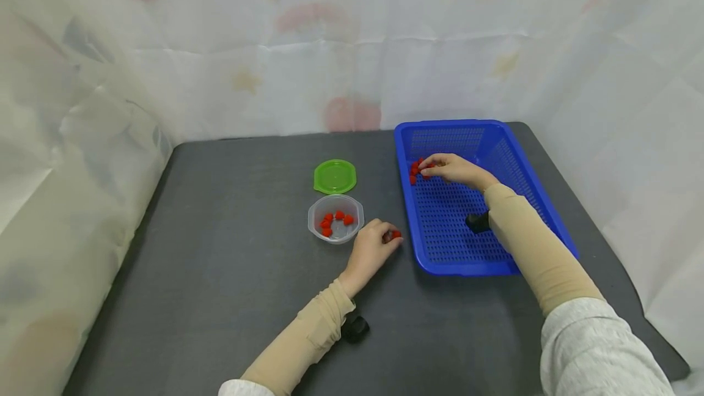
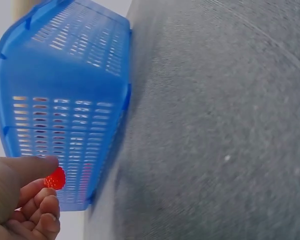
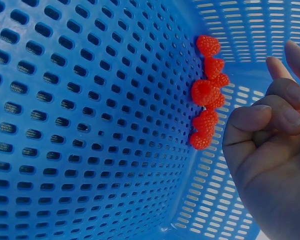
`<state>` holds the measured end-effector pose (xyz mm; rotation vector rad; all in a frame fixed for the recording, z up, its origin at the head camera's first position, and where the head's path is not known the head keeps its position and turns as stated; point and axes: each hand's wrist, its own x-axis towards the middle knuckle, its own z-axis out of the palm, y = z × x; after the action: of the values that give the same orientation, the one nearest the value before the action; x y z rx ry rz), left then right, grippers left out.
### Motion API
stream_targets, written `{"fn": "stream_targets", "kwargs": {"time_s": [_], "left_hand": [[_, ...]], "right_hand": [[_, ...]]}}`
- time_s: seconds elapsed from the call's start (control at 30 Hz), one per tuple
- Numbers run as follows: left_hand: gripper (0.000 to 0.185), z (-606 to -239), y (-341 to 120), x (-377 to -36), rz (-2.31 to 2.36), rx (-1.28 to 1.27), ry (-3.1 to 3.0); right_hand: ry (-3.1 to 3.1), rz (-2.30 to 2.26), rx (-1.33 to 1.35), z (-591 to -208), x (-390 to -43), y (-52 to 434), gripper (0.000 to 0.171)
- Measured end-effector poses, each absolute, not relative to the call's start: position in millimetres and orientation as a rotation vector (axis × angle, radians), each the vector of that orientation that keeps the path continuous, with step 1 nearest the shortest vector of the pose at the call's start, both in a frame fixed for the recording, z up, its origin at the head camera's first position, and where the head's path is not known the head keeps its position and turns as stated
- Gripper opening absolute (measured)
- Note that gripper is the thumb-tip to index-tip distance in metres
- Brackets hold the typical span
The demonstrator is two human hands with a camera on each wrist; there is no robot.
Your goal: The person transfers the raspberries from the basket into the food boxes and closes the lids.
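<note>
My left hand pinches a red raspberry between thumb and fingers, just outside the near left side of a blue plastic basket. Inside that basket, my right hand hovers by its left wall with thumb and index finger apart and the other fingers curled loosely. Several raspberries lie in a row along the wall there, and nothing shows between the fingertips in the right wrist view. Beside the left hand stands a small clear plastic tub with several raspberries at its bottom.
A green lid lies on the dark grey table right behind the tub. White printed curtains enclose the back and both sides. Black wrist-worn pieces hang under both forearms, the right one over the basket.
</note>
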<state>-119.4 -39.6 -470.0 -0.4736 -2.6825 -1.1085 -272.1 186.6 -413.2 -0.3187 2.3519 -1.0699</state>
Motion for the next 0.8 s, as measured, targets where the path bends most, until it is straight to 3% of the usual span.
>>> {"fn": "stream_targets", "kwargs": {"time_s": [0.8], "left_hand": [[0.02, -435.8, -84.6, -127.1, -1.097, -0.476, -2.431]], "right_hand": [[2.311, -1.12, -0.286, -416.1, -266.9, 192.2, 0.041]]}}
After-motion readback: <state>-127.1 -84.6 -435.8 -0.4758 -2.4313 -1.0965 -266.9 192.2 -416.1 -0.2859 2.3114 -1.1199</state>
